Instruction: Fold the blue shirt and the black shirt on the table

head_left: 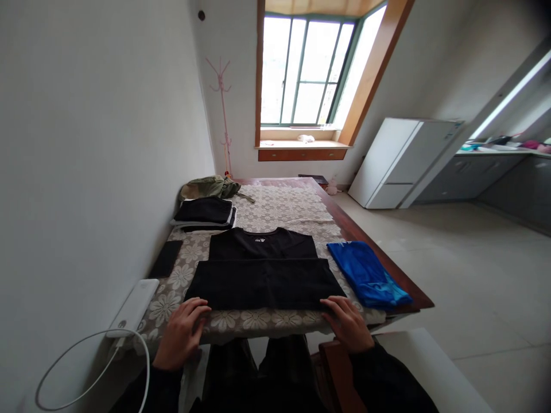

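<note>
"Starting at the far left, what lies outside the fingers of the left hand [179, 335]?"

"A white device [136, 301] with a cable [148, 367], then a black slab [166, 259] farther beyond the fingertips."

"And those fingers?"

"Bent, touching the near left corner of the folded black shirt [264, 284]; I can't tell whether they pinch it. Well beyond them sits a stack of folded clothes [203, 211]."

"Where's the shirt?"

"Flat on the patterned tablecloth [284, 203], between both hands' fingertips and reaching away from them, neck end farthest."

"The right hand [349, 328]?"

"Fingers at the near right corner, grip likewise unclear. Just right of and beyond them lies a blue garment [365, 272], folded."
</note>
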